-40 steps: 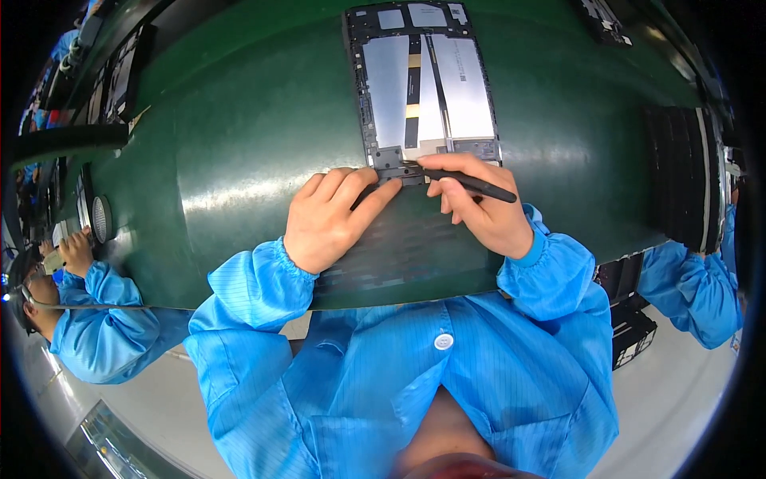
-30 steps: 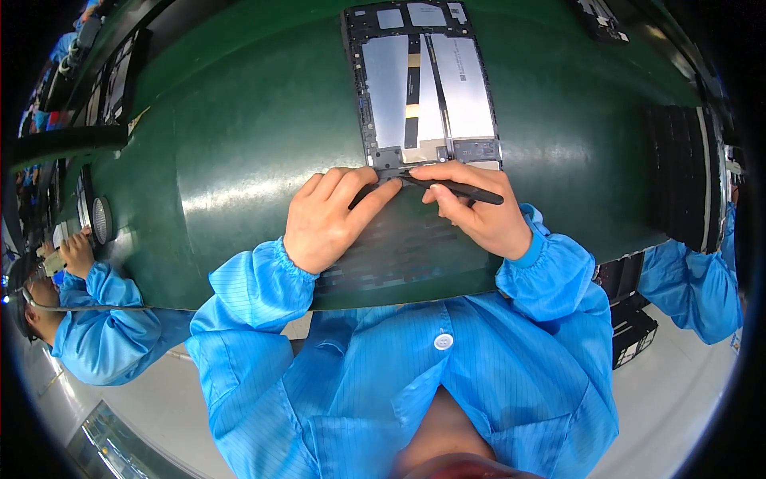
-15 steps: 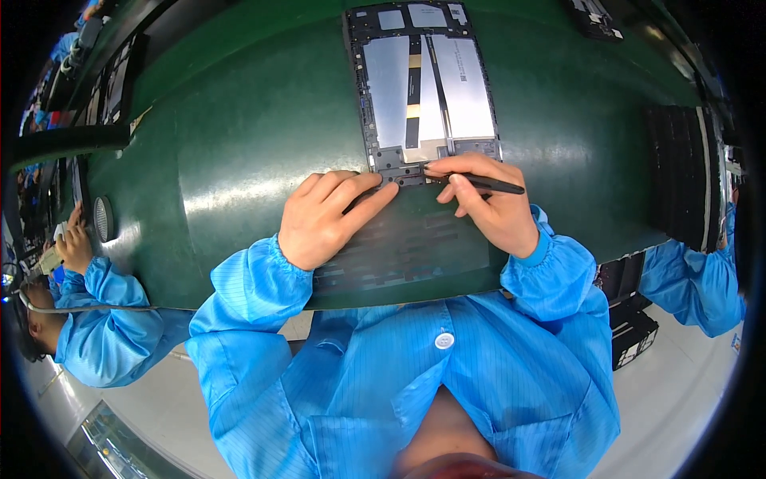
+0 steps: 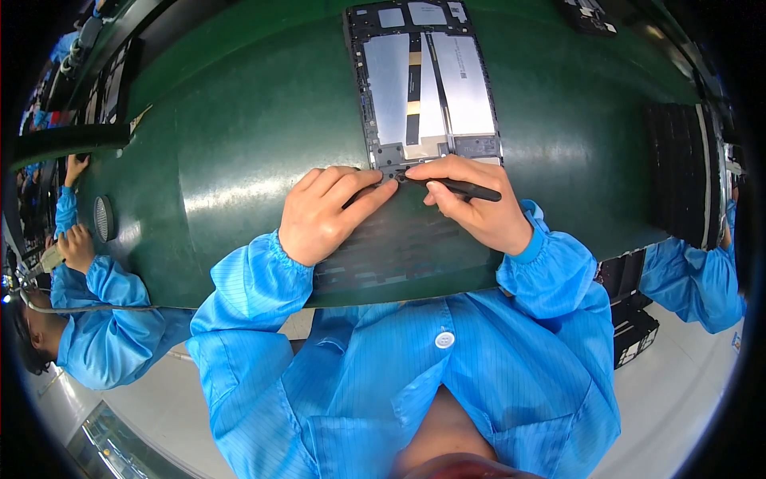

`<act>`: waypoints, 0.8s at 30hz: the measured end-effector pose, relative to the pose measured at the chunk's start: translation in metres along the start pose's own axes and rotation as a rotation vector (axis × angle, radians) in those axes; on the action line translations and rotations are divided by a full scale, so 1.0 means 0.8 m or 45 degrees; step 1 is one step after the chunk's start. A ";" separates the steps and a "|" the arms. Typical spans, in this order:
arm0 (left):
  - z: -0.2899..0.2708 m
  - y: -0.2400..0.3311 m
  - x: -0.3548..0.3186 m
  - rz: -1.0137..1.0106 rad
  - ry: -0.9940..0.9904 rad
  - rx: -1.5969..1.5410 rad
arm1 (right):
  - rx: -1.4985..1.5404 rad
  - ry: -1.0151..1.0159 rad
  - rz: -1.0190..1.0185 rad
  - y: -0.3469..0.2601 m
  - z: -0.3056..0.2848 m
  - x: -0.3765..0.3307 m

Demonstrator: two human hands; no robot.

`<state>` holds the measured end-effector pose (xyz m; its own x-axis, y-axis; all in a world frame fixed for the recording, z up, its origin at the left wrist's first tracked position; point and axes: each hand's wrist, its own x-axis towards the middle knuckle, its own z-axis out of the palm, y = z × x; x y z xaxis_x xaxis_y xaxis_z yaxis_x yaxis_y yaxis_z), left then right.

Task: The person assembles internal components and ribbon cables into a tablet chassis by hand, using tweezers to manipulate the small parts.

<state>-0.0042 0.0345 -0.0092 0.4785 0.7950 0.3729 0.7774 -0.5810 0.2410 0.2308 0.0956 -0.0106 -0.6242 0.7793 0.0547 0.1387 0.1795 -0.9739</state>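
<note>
An opened tablet [image 4: 471,88] lies on the green mat, with a black frame, silver inner panels and dark flat cables down its middle. My left hand [image 4: 323,214] grips the near left corner, its fingertips and thumb closed on the black edge. In my right hand [image 4: 483,203] is a slim black tool, apparently tweezers [image 4: 475,191], pinched between thumb and fingers. The tool's tip points left to the tablet's near edge, close beside my left thumb. My right fingers hide part of that edge, and any small part under the tip cannot be made out.
A green mat [image 4: 239,144] covers the bench. A round ribbed disc [image 4: 104,219] stands at the left, near a co-worker's hand [image 4: 77,247]. Stacked black panels [image 4: 678,176] sit at the right edge. A dark device part [image 4: 590,16] lies far right.
My right hand and the black tweezers have moved a little left along the tablet's near edge, toward my left thumb. My left hand stays in place. At left, a co-worker's arm has shifted.
</note>
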 end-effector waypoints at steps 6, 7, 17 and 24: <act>0.005 -0.003 0.002 -0.004 0.008 0.004 | -0.046 -0.051 -0.052 0.006 -0.002 0.004; 0.005 -0.004 0.002 -0.004 0.007 0.004 | -0.068 -0.064 -0.057 0.006 -0.002 0.005; 0.005 0.019 -0.013 -0.001 -0.157 -0.144 | 0.314 -0.043 0.303 0.000 -0.009 0.000; 0.018 0.023 -0.015 0.291 -0.329 -0.152 | 0.167 -0.131 0.399 0.013 -0.033 -0.036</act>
<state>0.0103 0.0166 -0.0221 0.7338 0.6511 0.1940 0.5926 -0.7530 0.2859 0.2707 0.0906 -0.0165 -0.6424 0.7184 -0.2669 0.2398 -0.1424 -0.9603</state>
